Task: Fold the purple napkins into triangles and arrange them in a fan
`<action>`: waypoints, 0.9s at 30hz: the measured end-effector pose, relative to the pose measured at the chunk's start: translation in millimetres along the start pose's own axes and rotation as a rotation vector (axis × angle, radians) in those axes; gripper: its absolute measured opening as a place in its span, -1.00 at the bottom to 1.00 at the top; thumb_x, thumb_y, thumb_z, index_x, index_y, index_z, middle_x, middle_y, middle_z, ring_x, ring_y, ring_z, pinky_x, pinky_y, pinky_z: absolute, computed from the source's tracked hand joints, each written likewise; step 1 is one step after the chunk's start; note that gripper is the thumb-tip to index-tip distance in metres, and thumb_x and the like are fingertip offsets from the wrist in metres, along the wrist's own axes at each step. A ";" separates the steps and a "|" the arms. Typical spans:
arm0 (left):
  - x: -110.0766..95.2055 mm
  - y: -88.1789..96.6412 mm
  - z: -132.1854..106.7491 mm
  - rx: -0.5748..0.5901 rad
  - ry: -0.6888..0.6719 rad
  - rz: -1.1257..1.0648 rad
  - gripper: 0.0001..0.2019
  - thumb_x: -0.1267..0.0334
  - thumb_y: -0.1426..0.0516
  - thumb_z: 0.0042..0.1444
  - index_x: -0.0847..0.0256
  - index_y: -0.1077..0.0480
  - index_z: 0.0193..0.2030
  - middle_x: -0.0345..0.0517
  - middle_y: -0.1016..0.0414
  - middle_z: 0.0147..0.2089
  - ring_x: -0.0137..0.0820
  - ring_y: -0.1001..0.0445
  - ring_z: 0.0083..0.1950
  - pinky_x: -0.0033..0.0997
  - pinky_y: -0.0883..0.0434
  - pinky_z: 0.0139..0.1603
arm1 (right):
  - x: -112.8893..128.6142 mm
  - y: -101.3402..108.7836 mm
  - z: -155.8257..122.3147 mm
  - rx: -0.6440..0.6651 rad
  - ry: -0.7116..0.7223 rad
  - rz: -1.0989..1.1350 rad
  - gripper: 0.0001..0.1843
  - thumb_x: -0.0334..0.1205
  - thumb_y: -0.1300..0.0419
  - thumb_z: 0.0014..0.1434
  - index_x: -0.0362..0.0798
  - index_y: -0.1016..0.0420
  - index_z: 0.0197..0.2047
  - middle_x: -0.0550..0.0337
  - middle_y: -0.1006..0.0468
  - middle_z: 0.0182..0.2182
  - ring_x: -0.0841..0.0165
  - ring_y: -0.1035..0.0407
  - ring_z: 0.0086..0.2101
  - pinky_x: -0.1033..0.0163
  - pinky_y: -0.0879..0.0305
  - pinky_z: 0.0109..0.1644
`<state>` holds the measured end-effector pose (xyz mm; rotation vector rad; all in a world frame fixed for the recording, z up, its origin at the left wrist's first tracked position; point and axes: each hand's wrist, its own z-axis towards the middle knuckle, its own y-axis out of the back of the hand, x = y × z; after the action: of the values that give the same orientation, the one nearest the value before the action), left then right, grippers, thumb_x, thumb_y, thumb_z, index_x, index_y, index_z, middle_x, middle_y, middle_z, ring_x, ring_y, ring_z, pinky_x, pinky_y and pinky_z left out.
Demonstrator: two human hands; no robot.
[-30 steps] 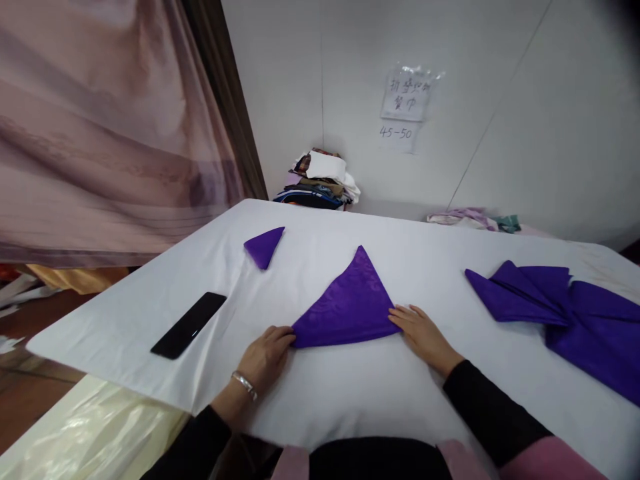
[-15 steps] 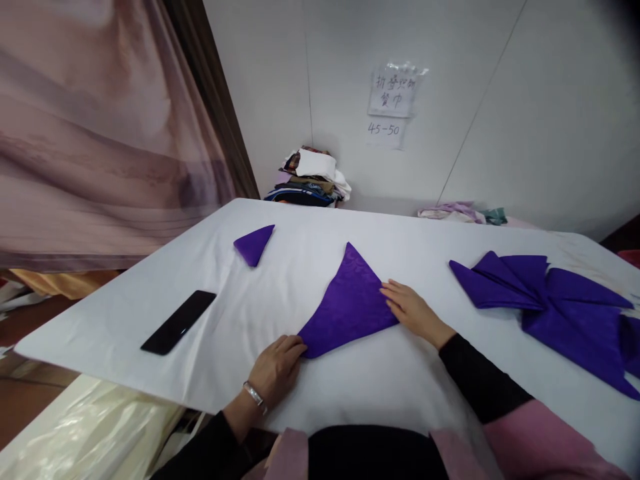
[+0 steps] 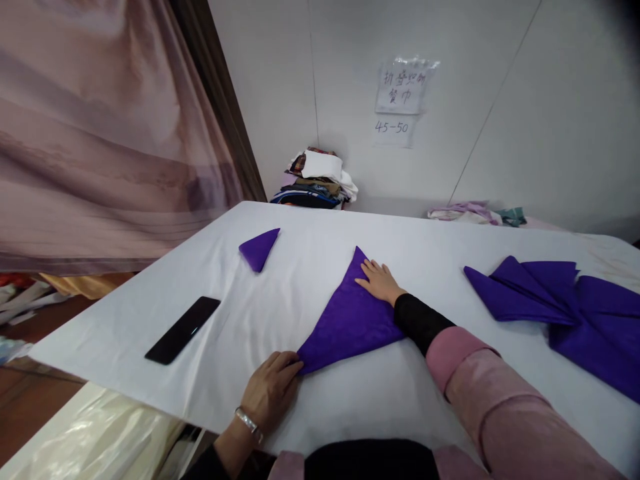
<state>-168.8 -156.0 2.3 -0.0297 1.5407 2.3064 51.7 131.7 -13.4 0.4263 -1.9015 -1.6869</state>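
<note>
A purple cloth napkin (image 3: 345,320), folded into a triangle, lies on the white-covered table in front of me, with one point facing away. My left hand (image 3: 273,387), with a silver bracelet at the wrist, has its fingers closed on the napkin's near left corner. Across the upper right part of the cloth, my right hand (image 3: 379,280) rests flat with its fingers spread, just below the far point. My right sleeve passes over the napkin's right edge and hides part of it.
A small folded purple napkin (image 3: 259,249) and a black phone (image 3: 183,330) lie to the left on the table (image 3: 280,300). Several folded purple napkins (image 3: 525,293) lie at the right. Stacked clothes (image 3: 317,180) sit beyond the far edge, under a wall sign (image 3: 401,88).
My right hand has moved from the napkin's right corner up and left to near its far point, now lying flat on it. My left hand stays at the left corner. The view has shifted slightly.
</note>
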 end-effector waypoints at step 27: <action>1.3 0.7 11.3 0.104 -0.111 -0.011 -0.70 0.52 0.00 0.00 0.17 -0.41 -0.17 -0.10 -0.48 -0.25 -0.34 -0.44 -0.26 -0.33 -0.46 -0.24 | 98.0 -20.1 -168.9 0.021 0.481 0.302 -0.37 -0.06 0.01 0.24 0.02 -0.02 0.34 0.00 -0.17 0.27 0.15 0.03 0.27 -0.11 0.21 0.32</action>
<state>-168.2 -145.7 7.3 0.1139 1.5973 2.1772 71.7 -63.4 -4.8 0.4756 -1.5404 -1.2353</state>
